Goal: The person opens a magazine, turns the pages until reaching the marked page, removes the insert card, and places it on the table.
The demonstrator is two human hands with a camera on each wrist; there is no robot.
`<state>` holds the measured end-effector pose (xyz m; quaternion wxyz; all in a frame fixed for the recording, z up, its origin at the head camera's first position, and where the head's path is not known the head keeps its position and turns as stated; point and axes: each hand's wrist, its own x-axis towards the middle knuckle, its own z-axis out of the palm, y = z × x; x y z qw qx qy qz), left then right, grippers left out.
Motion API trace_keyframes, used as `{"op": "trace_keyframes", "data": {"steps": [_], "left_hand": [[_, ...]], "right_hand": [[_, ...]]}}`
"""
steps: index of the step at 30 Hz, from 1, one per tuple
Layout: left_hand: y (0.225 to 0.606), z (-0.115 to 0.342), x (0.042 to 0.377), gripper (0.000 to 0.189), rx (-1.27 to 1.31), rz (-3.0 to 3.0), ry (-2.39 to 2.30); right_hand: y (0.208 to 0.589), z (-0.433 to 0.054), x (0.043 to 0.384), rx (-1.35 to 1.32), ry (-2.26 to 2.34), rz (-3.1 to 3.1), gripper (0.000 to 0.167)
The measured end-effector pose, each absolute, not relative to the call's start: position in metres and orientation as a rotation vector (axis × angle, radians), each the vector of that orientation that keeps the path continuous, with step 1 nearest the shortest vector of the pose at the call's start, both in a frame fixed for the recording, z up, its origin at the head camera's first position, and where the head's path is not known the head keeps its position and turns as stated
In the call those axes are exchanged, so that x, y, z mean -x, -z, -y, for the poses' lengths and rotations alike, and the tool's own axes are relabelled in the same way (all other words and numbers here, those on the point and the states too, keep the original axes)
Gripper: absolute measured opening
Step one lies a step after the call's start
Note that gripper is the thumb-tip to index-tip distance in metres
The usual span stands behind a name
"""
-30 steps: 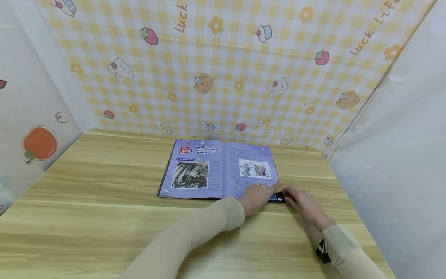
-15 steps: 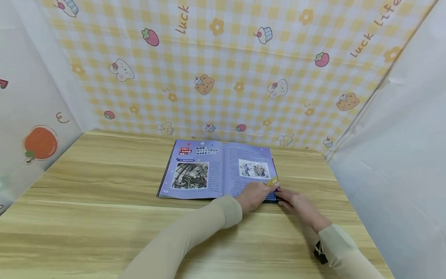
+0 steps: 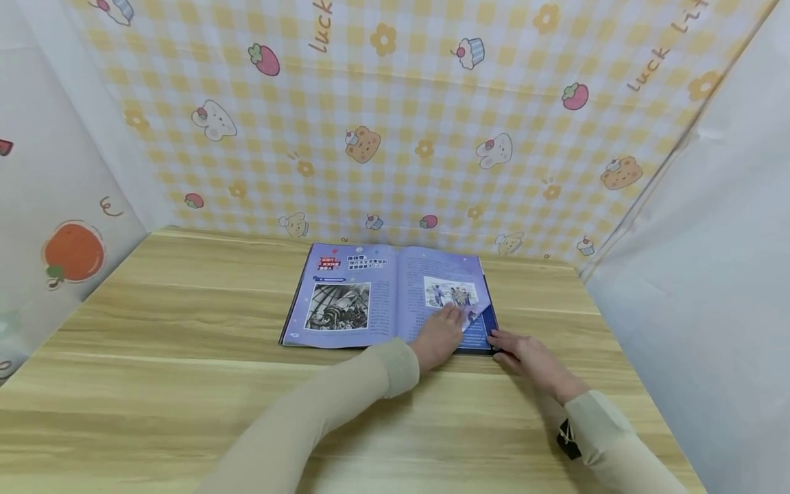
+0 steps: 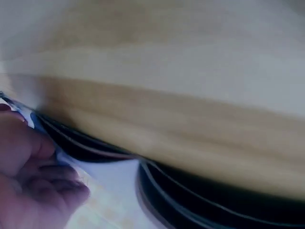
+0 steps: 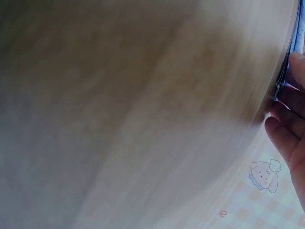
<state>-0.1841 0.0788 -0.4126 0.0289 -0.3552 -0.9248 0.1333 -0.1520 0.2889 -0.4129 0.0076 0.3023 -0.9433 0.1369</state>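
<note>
An open magazine (image 3: 364, 295) with purple pages lies on the wooden table. My left hand (image 3: 439, 336) pinches the lower right corner of its right-hand page (image 3: 475, 314), which is folded up and leftward. Under that lifted corner a dark blue page (image 3: 478, 336) shows. My right hand (image 3: 533, 360) rests at the magazine's lower right corner, fingertips right at the edge. In the left wrist view my left hand (image 4: 33, 176) has curled fingers beside the magazine's arched lower edge. The right wrist view shows my right hand (image 5: 290, 119) with fairly straight fingers against the page edges.
The wooden table (image 3: 154, 405) stretches around the magazine. Behind it stands a yellow checked backdrop (image 3: 395, 185) with cartoon prints, close to the magazine's top edge. A white sheet (image 3: 710, 274) closes off the right side, and a pale printed sheet (image 3: 37, 185) the left.
My left hand has moved left and drawn the page corner with it, baring more of the dark blue page. My right hand has shifted slightly left onto the magazine's corner.
</note>
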Motion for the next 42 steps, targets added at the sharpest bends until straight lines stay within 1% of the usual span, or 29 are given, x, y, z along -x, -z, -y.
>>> {"op": "trace_keyframes", "data": {"steps": [2,4,8,9,10,15,16,22,26,32,37,42], "left_hand": [[0.411,-0.074,0.184,0.032,1.082,2.905,-0.407],[0.41,-0.07,0.184,0.034,1.06,2.96,-0.385],[0.413,-0.065,0.183,0.053,1.036,2.976,-0.381],[0.423,-0.065,0.187,0.061,1.028,2.947,-0.37],[0.425,-0.065,0.186,0.063,1.026,2.938,-0.383],[0.426,-0.062,0.185,0.063,0.998,2.929,-0.354],[0.417,-0.061,0.18,0.061,0.996,2.959,-0.356],[0.414,-0.052,0.177,0.058,1.025,2.969,-0.257],[0.414,-0.044,0.177,0.065,1.021,3.003,-0.205],[0.411,-0.024,0.182,0.077,0.913,3.07,-0.087],[0.405,-0.004,0.18,0.08,0.837,3.121,-0.035],[0.408,0.014,0.177,0.081,0.774,3.15,0.003]], "right_hand": [[0.411,-0.289,0.152,-0.943,-0.424,2.951,0.034],[0.41,-0.289,0.152,-0.938,-0.409,2.954,0.034],[0.41,-0.289,0.153,-0.937,-0.389,2.957,0.034],[0.41,-0.289,0.153,-0.941,-0.384,2.954,0.033],[0.411,-0.288,0.153,-0.946,-0.382,2.95,0.033],[0.412,-0.288,0.153,-0.991,-0.354,2.909,0.031],[0.412,-0.288,0.153,-1.001,-0.345,2.897,0.031],[0.412,-0.288,0.155,-1.017,-0.334,2.869,0.029],[0.412,-0.288,0.154,-1.007,-0.343,2.88,0.03],[0.41,-0.288,0.153,-0.997,-0.369,2.909,0.031],[0.412,-0.29,0.153,-0.973,-0.396,2.927,0.032],[0.412,-0.29,0.153,-0.961,-0.397,2.941,0.032]]}}
